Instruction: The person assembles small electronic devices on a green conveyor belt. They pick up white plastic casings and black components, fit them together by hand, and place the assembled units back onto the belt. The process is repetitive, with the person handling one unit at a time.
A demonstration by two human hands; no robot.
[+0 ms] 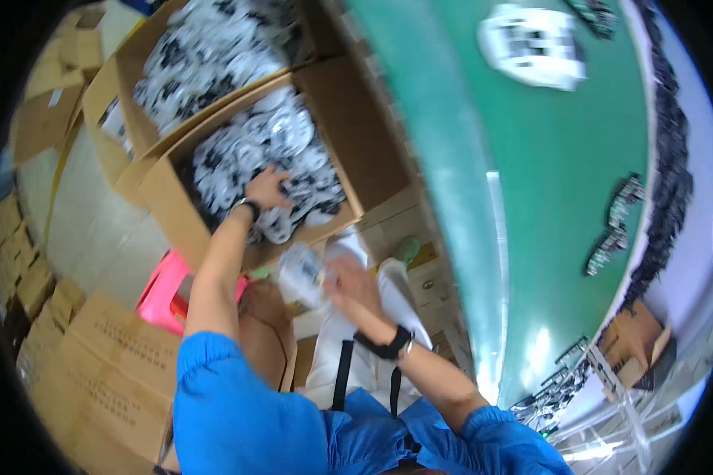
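1. While the left hand (268,190) rests on the clear packets (291,131) inside the near cardboard box (170,207), its fingers look partly spread; whether they grip a packet cannot be told.
2. Right hand (352,285): fingers closed on the edge of a translucent packet (299,274), held above the person's lap, just outside that box. Motion blur obscures its contents.
3. Far cardboard box (135,119): directly beyond the near one, heaped with similar packets.
4. Green table (562,142): at right, bearing a white bundle (527,47) and dark jointed pieces (616,222).
5. Pink stool (160,297): beside the left forearm.
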